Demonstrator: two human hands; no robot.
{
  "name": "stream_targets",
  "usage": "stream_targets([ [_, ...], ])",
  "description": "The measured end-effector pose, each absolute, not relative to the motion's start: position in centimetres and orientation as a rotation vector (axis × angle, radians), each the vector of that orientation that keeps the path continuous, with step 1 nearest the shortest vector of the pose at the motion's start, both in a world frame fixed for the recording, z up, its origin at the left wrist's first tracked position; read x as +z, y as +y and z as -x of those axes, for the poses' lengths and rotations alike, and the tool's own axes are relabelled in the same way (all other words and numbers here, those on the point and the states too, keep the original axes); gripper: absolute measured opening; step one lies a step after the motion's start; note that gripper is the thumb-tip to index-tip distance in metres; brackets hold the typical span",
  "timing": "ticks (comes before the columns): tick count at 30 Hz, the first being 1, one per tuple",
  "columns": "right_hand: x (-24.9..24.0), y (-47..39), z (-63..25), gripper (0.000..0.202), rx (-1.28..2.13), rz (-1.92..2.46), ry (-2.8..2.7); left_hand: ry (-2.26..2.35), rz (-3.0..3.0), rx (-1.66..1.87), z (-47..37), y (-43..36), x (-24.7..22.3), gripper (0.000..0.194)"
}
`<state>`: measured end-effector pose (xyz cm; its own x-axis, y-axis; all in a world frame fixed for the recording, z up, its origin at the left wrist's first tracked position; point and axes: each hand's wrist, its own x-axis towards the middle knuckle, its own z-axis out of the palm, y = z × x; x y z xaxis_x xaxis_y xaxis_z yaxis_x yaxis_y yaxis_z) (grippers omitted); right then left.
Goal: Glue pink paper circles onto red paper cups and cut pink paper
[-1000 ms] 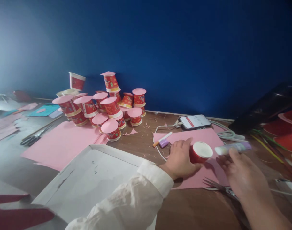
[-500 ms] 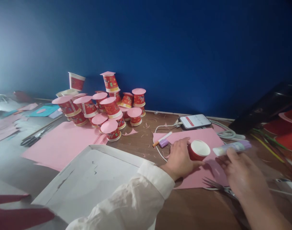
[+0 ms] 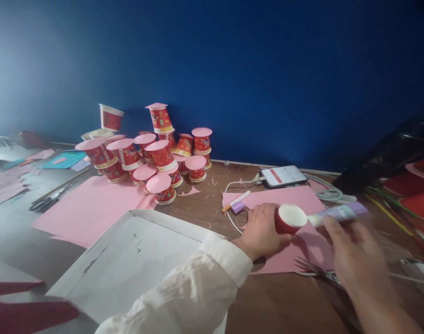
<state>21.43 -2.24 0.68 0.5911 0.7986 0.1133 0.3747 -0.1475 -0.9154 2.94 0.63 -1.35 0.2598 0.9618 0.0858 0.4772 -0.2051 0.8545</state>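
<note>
My left hand [image 3: 262,232] is wrapped round the side of a red paper cup [image 3: 291,219], whose round white end faces up over a pink sheet [image 3: 278,264]. In my right hand [image 3: 354,246] is a glue stick [image 3: 337,214] with a purple base, its white tip beside the cup's right rim. A purple cap [image 3: 238,207] lies left of the cup, near a white and orange stick [image 3: 235,202]. Scissors [image 3: 319,271] lie partly open below the right hand.
Red cups topped with pink discs [image 3: 159,183] stand stacked at left centre. A phone [image 3: 283,176] with a cable lies by the blue wall. Pink sheets [image 3: 93,204], a white board [image 3: 138,260] and more scissors [image 3: 52,199] lie to the left.
The cup has shifted slightly right and tilted. The glue stick has moved a little left and down, its tip now closer to the cup's rim.
</note>
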Motion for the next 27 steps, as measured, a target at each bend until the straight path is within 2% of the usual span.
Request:
stream_targets([
  [13,1.42,-2.69,-21.38,0.065,0.44,1.843,-1.003,1.319,-1.832,0.847,-2.82,0.65,-1.17,0.072],
  [27,1.29,-2.74,-21.41,0.051,0.325,1.861,-0.98,1.229,-1.843,0.93,-2.85,0.72,-1.95,0.071],
])
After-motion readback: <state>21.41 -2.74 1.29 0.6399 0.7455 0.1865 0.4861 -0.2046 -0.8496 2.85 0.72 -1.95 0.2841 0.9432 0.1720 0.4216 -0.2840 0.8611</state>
